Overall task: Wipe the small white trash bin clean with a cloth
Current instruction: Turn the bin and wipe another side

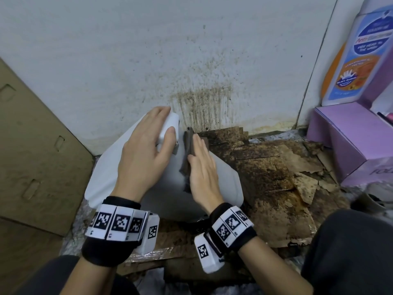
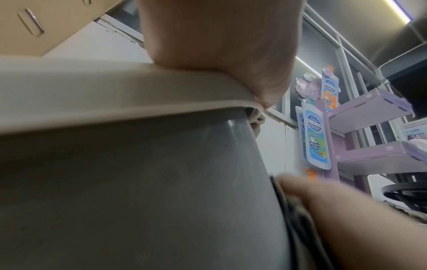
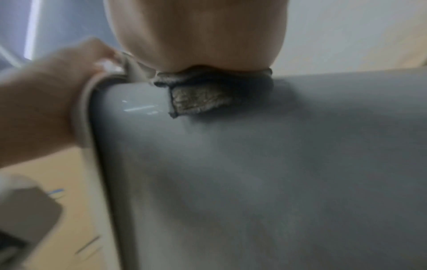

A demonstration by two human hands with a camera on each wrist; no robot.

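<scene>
The small white trash bin (image 1: 161, 186) lies tilted on the floor against the wall, its lid end (image 1: 170, 122) pointing away. My left hand (image 1: 146, 141) holds the lid end, fingers laid over it and thumb round its edge; in the right wrist view the left hand (image 3: 46, 100) wraps the lid rim. My right hand (image 1: 202, 167) lies flat on the bin's side, pressing a dark grey cloth (image 1: 188, 145) against it. In the right wrist view the folded cloth (image 3: 198, 100) sticks out under the palm (image 3: 196, 32) on the bin wall (image 3: 254, 173).
Stained, torn cardboard (image 1: 265, 171) covers the floor to the right of the bin. The wall (image 1: 202, 103) behind is spattered brown. A large cardboard box (image 1: 32, 145) stands at the left, a purple display stand (image 1: 344, 135) with a bottle-shaped sign (image 1: 365, 56) at the right.
</scene>
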